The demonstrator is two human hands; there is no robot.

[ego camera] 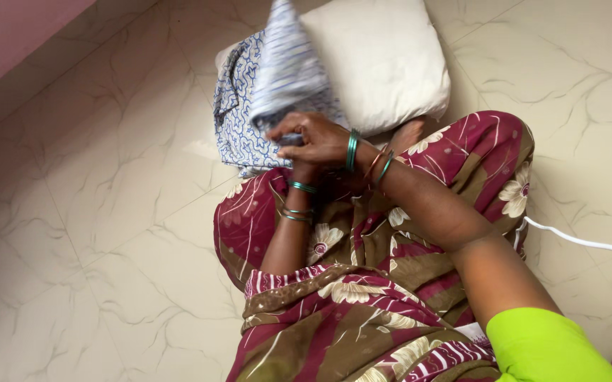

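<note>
A person sits on the marble floor. The right hand grips a blue-and-white patterned cloth, blurred as it rises over a white pillow; the left hand is hidden behind it. A white cable lies by the floor's right edge.

Bare tiled floor spreads wide on the left side of the view, and more of it lies open at the upper right. Straight ahead the way is taken up by a white pillow, with a blue-patterned cloth heaped against its left edge and partly lifted. The person's folded legs in a maroon flowered garment fill the near middle. A white cable crosses the floor at the right. A pink wall closes the far left corner.
</note>
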